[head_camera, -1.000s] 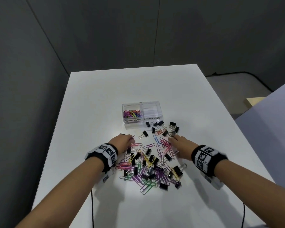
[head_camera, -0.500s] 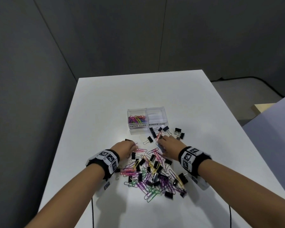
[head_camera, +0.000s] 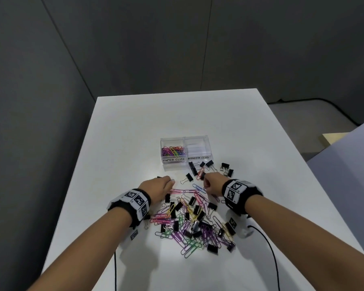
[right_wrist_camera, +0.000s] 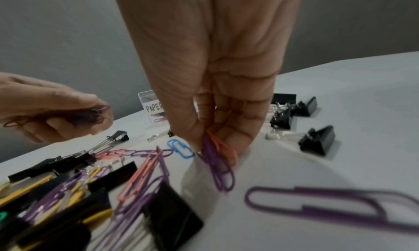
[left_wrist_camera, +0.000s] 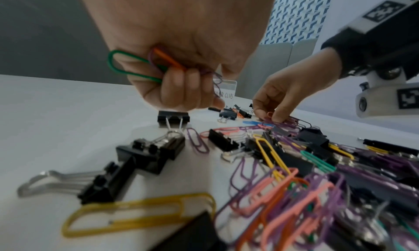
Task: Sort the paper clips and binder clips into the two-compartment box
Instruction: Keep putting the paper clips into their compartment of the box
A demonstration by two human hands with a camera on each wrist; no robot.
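A clear two-compartment box [head_camera: 198, 162] stands mid-table; its left side, labelled PAPER CLIPS, holds coloured paper clips [head_camera: 173, 151], and its right side, labelled BINDER CLIPS, looks empty. A mixed pile of coloured paper clips and black binder clips [head_camera: 190, 219] lies in front of it. My left hand [head_camera: 159, 186] grips a bunch of green, orange and purple paper clips [left_wrist_camera: 145, 65] at the pile's far left. At the pile's far right, my right hand [head_camera: 212, 184] pinches purple and orange paper clips [right_wrist_camera: 218, 158] just above the table.
Several loose black binder clips [head_camera: 210, 164] lie between the box and my hands. A purple paper clip [right_wrist_camera: 317, 206] lies alone near my right wrist. The white table [head_camera: 135, 122] ends at dark walls on the left and behind. Black cables [head_camera: 271, 255] trail from both wrists.
My right hand has moved left and toward the box and now pinches paper clips. My left hand has stayed at the pile's far left. The view has shifted.
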